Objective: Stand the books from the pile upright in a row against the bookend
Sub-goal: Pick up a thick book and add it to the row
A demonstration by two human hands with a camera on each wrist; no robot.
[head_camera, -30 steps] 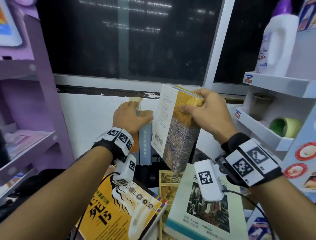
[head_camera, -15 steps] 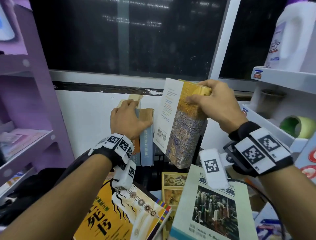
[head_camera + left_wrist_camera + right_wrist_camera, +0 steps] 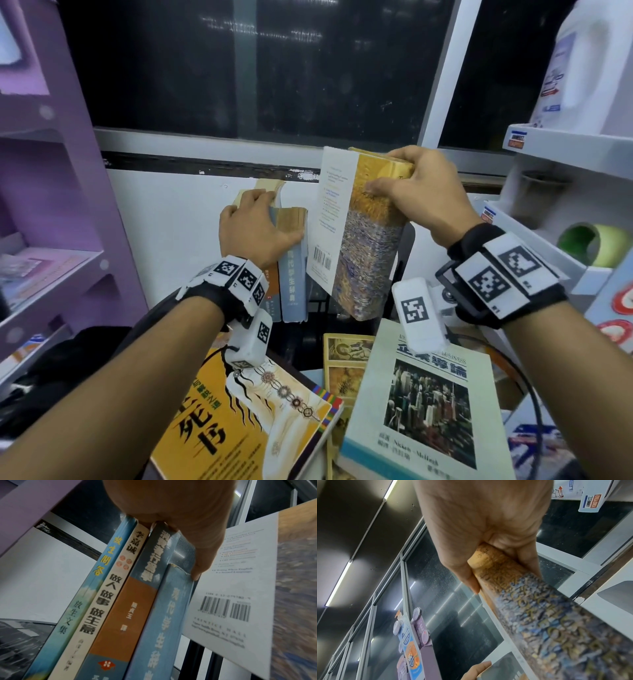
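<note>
Several books stand upright in a row against the white wall; their spines show in the left wrist view. My left hand grips their tops, thumb pressed on the rightmost blue one. My right hand grips a thick book with a yellow and blue painted cover by its top end, holding it nearly upright just right of the row, white back cover facing the row. Its spine runs down from my right palm. I cannot make out the bookend.
The pile lies in front: a yellow book, a pale green business book, a smaller one between. A purple shelf stands left. A white rack with a green tape roll and a jug stands right.
My right hand has tipped the thick book closer to upright and carried it a little further back beside the row. My left hand has stayed on the standing books.
</note>
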